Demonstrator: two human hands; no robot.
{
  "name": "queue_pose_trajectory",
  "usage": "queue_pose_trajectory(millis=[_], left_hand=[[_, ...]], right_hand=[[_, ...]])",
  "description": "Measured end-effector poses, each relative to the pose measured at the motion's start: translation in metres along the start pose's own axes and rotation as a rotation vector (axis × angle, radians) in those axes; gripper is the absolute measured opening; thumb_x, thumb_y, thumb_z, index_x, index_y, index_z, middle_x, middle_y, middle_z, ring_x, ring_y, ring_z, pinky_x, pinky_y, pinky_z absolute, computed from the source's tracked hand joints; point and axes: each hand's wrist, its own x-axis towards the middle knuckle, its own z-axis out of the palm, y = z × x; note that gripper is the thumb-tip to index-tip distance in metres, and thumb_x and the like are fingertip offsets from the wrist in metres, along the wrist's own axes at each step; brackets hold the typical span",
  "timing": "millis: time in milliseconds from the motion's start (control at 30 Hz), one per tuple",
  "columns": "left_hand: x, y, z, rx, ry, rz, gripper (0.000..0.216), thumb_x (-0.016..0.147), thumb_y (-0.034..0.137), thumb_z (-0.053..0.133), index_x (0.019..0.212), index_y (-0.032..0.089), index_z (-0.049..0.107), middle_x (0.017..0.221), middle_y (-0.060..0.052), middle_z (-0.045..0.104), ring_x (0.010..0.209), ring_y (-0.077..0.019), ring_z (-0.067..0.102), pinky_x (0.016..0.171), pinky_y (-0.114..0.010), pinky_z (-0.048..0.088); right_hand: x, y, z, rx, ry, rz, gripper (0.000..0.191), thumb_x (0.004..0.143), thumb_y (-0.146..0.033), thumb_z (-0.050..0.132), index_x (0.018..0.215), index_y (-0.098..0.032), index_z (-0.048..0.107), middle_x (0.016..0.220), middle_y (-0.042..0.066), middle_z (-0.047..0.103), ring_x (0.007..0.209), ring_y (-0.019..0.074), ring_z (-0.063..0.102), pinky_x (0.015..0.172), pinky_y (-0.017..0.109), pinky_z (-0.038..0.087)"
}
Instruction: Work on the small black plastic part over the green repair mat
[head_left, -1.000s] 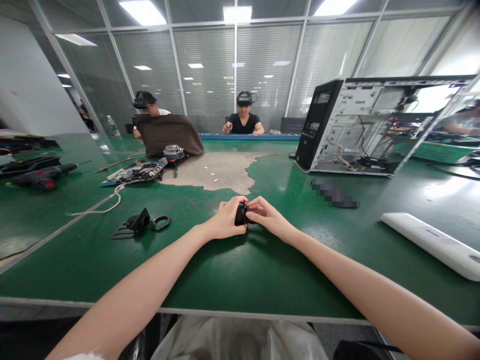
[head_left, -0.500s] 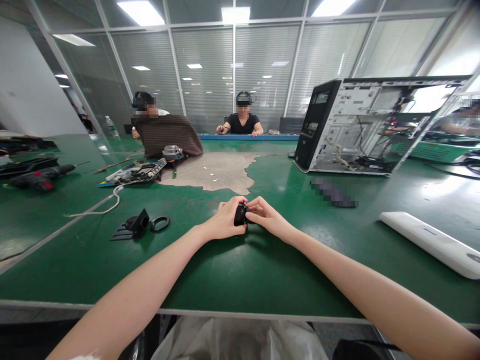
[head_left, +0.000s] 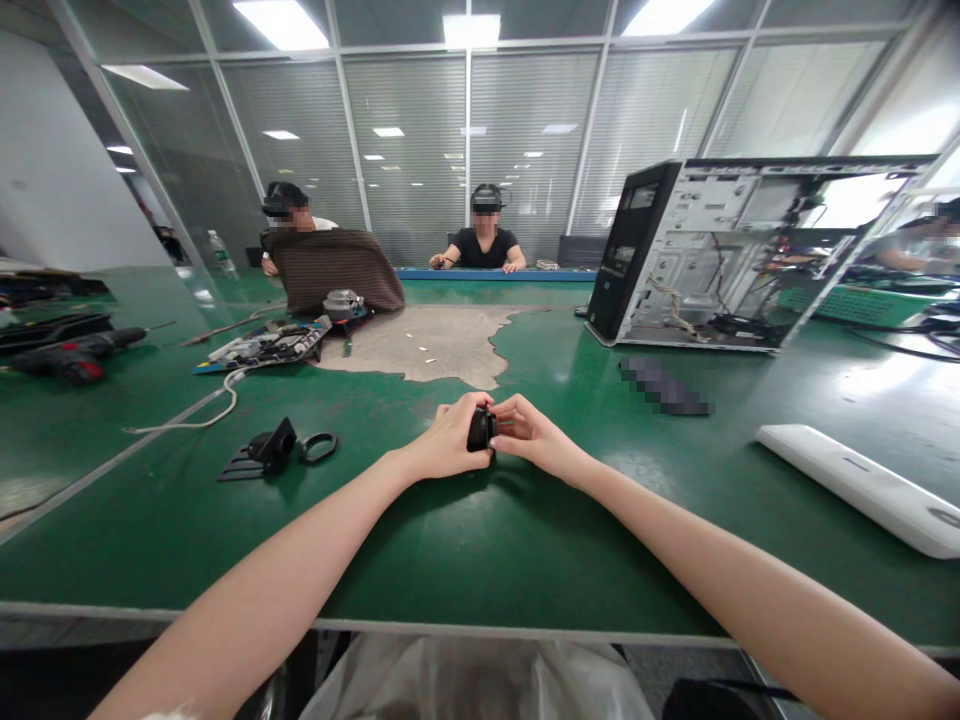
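Observation:
A small black round part (head_left: 481, 430), its exact kind unclear, is held up just over the green table (head_left: 540, 560). My left hand (head_left: 453, 436) is closed around its left side, thumb below and fingers above. From the right, my right hand (head_left: 534, 436) grips the rim of the same part between thumb and fingertips. To the left on the table lie a black ring (head_left: 319, 447) and a black slotted bracket (head_left: 262, 452) with a round socket.
An open computer case (head_left: 645, 250) stands at the back right, with a white power strip (head_left: 855, 488) nearer me. Circuit boards (head_left: 270, 345), a white cable (head_left: 225, 405) and a power drill (head_left: 82, 355) lie at left. Two people (head_left: 486, 240) (head_left: 289, 205) sit across the table.
My right thumb and fingers have shifted slightly on the black part's rim, showing more of its edge. My left hand keeps its hold in the same place.

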Motion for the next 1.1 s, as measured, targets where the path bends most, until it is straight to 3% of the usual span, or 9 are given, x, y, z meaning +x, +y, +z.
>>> queue_pose_trajectory(millis=[133, 300, 533, 700, 833, 1100], left_hand=[[-0.0002, 0.0011, -0.0001, 0.007, 0.007, -0.017, 0.053, 0.064, 0.025, 0.054, 0.111, 0.022, 0.028, 0.110, -0.005, 0.043, 0.098, -0.0216, 0.045, 0.085, -0.038, 0.033], [0.0000, 0.0021, -0.0004, 0.004, -0.006, -0.020, 0.053, 0.064, 0.025, 0.054, 0.110, 0.022, 0.029, 0.110, -0.005, 0.043, 0.099, -0.0220, 0.044, 0.086, -0.038, 0.033], [-0.0001, 0.0014, 0.0004, -0.002, -0.005, -0.033, 0.054, 0.064, 0.027, 0.054, 0.110, 0.021, 0.029, 0.111, -0.006, 0.042, 0.099, -0.0227, 0.044, 0.085, -0.039, 0.033], [0.0000, 0.0013, 0.0009, -0.002, 0.003, -0.025, 0.052, 0.064, 0.027, 0.054, 0.110, 0.021, 0.029, 0.110, -0.006, 0.042, 0.100, -0.0224, 0.044, 0.086, -0.038, 0.033], [0.0004, 0.0008, 0.0011, -0.010, 0.006, -0.015, 0.053, 0.063, 0.025, 0.054, 0.110, 0.022, 0.029, 0.110, -0.005, 0.042, 0.101, -0.0216, 0.044, 0.087, -0.038, 0.032], [0.0000, 0.0003, 0.0006, 0.005, -0.003, -0.026, 0.053, 0.064, 0.027, 0.055, 0.110, 0.021, 0.028, 0.112, -0.006, 0.043, 0.100, -0.0223, 0.045, 0.086, -0.038, 0.033]], right_hand=[[0.0003, -0.0011, 0.0038, -0.045, 0.074, 0.011, 0.021, 0.073, -0.027, 0.056, 0.091, -0.020, 0.045, 0.091, 0.002, 0.055, 0.087, 0.0135, 0.055, 0.083, 0.033, 0.042], [0.0029, 0.0028, 0.0040, -0.072, 0.110, 0.082, 0.027, 0.074, -0.031, 0.054, 0.098, -0.021, 0.044, 0.092, 0.002, 0.057, 0.084, 0.0137, 0.056, 0.082, 0.035, 0.043], [0.0007, -0.0010, -0.0005, -0.005, 0.014, 0.017, 0.031, 0.064, -0.026, 0.065, 0.089, -0.021, 0.046, 0.093, 0.001, 0.055, 0.089, 0.0149, 0.056, 0.083, 0.035, 0.043], [0.0034, -0.0012, 0.0023, -0.055, 0.122, 0.030, 0.021, 0.069, -0.029, 0.059, 0.084, -0.019, 0.049, 0.089, 0.001, 0.054, 0.087, 0.0142, 0.055, 0.081, 0.033, 0.043], [0.0057, 0.0029, 0.0021, -0.068, 0.136, 0.047, 0.027, 0.070, -0.027, 0.059, 0.093, -0.020, 0.047, 0.092, 0.002, 0.054, 0.090, 0.0143, 0.053, 0.082, 0.034, 0.043], [0.0013, -0.0018, 0.0000, -0.013, 0.016, 0.020, 0.033, 0.065, -0.025, 0.064, 0.090, -0.020, 0.044, 0.090, 0.002, 0.056, 0.089, 0.0143, 0.054, 0.083, 0.035, 0.042]])
